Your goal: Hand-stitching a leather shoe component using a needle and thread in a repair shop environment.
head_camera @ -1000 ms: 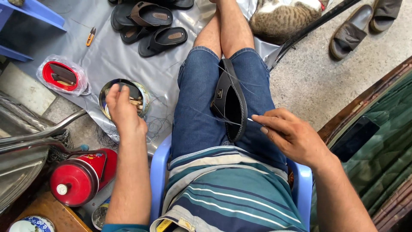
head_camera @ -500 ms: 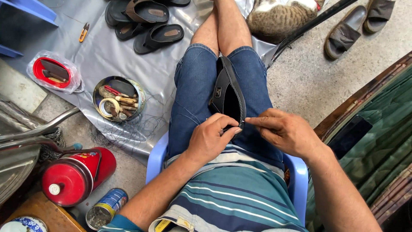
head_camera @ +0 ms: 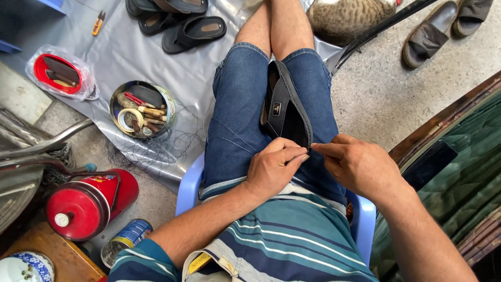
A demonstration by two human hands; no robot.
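Presently, posture: a person is seated on a blue plastic chair, with a black sandal held upright between the thighs.
Left hand: the left hand is rested on the lap, fingers narrowed to a pinch at the near end of the sandal's sole.
Right hand: the right hand is closed in a pinch just beside the same spot; what is gripped is too small to be told.
Thread: thin thread is seen lying across the denim shorts.
Surroundings: a round tin of tools is set on a grey sheet, well apart from both hands; a red cylinder lies near the chair.
Risk, slippage: the sandal could be twisted out from between the thighs if the pull is made sideways.
Risk, tangling: the loose thread could be snagged on the fingers, judged from its slack.
Risk, injury: a fingertip could be pricked, since both pinches are nearly touching.
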